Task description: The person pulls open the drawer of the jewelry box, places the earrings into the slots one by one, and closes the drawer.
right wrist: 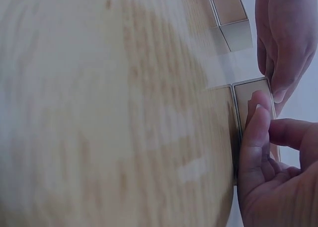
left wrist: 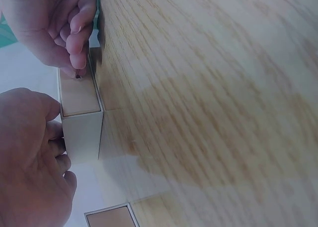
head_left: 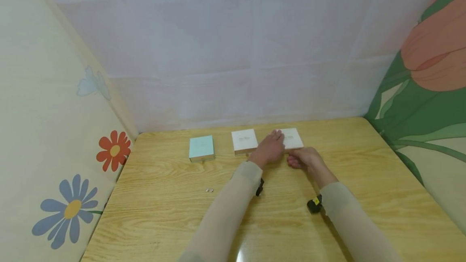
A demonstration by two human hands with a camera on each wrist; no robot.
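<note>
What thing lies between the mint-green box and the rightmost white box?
Another white box stands between the mint-green box and the rightmost white box; the head view shows it. The left hand also partly covers the gap between the white boxes.

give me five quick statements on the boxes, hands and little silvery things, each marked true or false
1. The mint-green box stands left of both white boxes. True.
2. The left hand rests on the mint-green box. False: it rests on the right-hand white box.
3. The right hand is at the front of the right-hand white box. True.
4. The two small silvery things lie on a box. False: they lie on the table.
5. Both sleeves are black. False: they are pale.
</note>
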